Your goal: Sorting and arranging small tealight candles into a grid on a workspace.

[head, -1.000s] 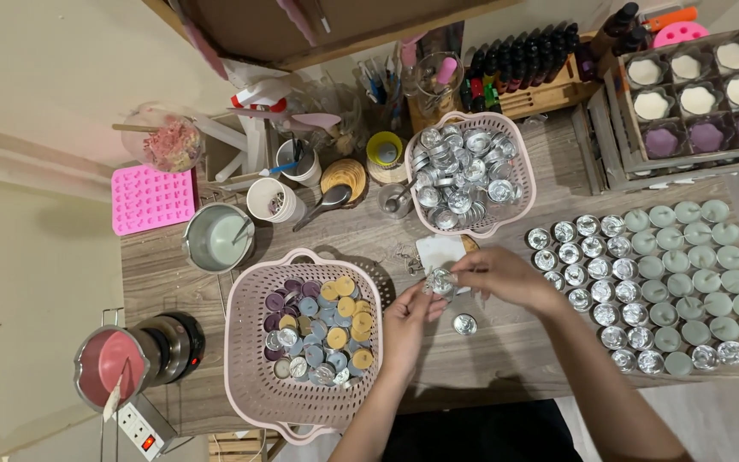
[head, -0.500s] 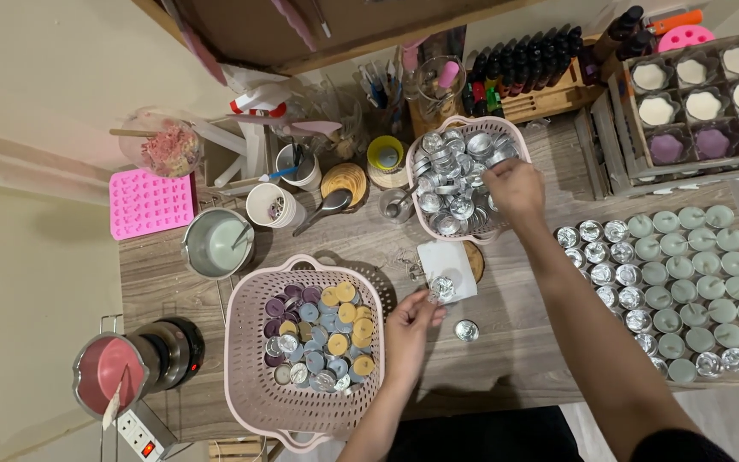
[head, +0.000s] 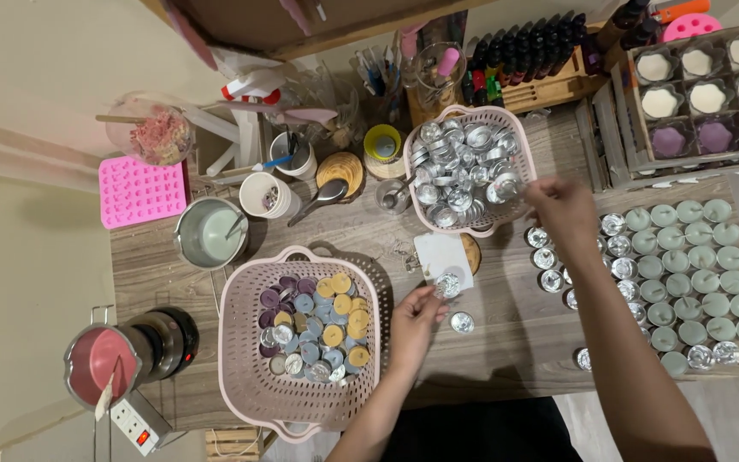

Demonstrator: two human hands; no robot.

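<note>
Left hand (head: 414, 318) low at centre, fingertips pinched on a small foil cup (head: 447, 285) held just over a white card (head: 443, 257) on the wooden surface (head: 506, 334). A second empty foil cup (head: 462, 322) sits on the surface just at 5 o'clock of the held one, apart from the hand

Right hand (head: 563, 208) reaches up toward 1 o'clock, at the right rim of the pink basket of empty foil cups (head: 470, 171). Fingers bunched at the rim; cannot tell whether they grip a cup

The hands are well apart

Large pink basket (head: 301, 340) at 9 o'clock of the left hand, just beside it, with purple, blue and yellow filled tealights heaped in the middle

At 3 o'clock, rows of pale green tealights (head: 694, 274) and empty foil cups; the right forearm crosses over part of them

Far 9 o'clock: metal pitcher of pale wax (head: 210, 233), pink silicone mould (head: 142, 191), pot of pink wax (head: 100, 376) on a small hotplate. At 1 o'clock, a wooden crate of white and purple flower-shaped candles (head: 707, 98)
</note>
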